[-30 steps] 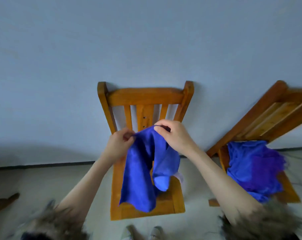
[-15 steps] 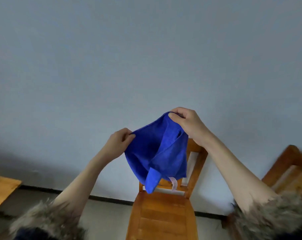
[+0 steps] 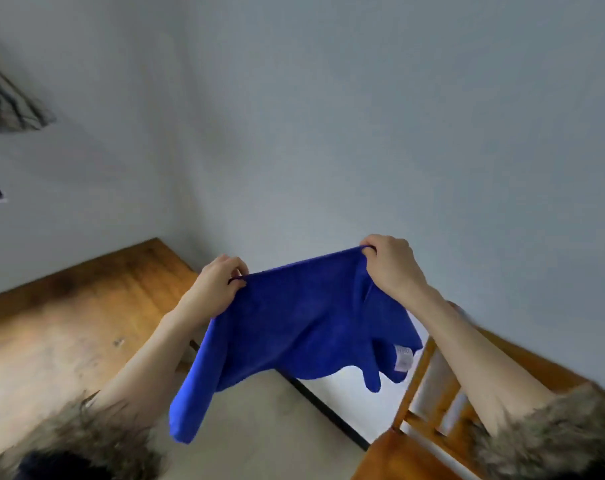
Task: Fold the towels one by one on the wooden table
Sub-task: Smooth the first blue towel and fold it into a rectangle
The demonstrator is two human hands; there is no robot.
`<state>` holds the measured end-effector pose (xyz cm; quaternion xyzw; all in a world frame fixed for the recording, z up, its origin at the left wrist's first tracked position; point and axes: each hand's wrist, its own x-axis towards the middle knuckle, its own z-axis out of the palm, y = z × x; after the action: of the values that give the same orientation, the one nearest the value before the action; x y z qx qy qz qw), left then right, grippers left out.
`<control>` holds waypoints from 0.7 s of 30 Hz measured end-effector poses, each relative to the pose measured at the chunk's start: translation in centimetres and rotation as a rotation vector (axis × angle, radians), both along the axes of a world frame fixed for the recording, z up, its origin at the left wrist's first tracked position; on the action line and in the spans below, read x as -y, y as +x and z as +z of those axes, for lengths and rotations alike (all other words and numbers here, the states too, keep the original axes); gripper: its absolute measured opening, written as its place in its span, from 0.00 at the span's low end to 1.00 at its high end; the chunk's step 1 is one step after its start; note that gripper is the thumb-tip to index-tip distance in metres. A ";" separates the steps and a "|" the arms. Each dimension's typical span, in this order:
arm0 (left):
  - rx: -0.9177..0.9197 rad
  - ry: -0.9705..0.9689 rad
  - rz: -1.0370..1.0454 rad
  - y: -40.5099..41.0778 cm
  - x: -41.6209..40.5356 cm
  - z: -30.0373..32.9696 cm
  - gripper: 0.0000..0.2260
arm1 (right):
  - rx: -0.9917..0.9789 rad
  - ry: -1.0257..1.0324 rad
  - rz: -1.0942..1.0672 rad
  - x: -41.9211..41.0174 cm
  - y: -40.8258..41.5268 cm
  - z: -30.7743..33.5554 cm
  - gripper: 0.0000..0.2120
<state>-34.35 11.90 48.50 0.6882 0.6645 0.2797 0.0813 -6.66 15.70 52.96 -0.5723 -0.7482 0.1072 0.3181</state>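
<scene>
the soft blue cloth towel (image 3: 304,327) is held spread in the air, beside the brown wooden table (image 3: 69,327) and not yet on it. a top corner is pinched by the left hand (image 3: 218,289), the other by the right hand (image 3: 391,268), both raised with forearms outstretched. the drooping lower corners could be bunched underneath on landing.

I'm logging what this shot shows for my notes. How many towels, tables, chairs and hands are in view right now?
Towels: 1, the blue towel held up by its top edge
Tables: 1, the wooden table
Chairs: 1, the wooden chair
Hands: 2, the left hand and the right hand, each pinching a top corner
Total: 5
</scene>
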 end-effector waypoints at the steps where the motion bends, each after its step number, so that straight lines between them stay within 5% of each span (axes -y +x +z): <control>1: 0.000 0.001 0.068 -2.0 0.9 -0.5 0.06 | -0.014 0.022 0.038 -0.1 -2.2 0.2 0.13; 11: 0.223 0.167 0.712 -19.9 10.4 -3.0 0.06 | -0.105 0.308 0.309 -1.1 -21.1 0.6 0.13; 17: 0.301 0.206 0.805 -29.1 13.8 -4.1 0.08 | -0.258 0.271 0.284 -2.0 -32.4 -1.6 0.09; 21: 0.265 0.183 0.838 -34.4 15.0 -5.4 0.05 | -0.174 0.221 0.240 -3.1 -38.0 -4.1 0.11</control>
<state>-68.77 -3.14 43.10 0.3221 0.8424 0.4316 -0.0158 -44.70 18.85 48.82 -0.4290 -0.7879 0.1106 0.4277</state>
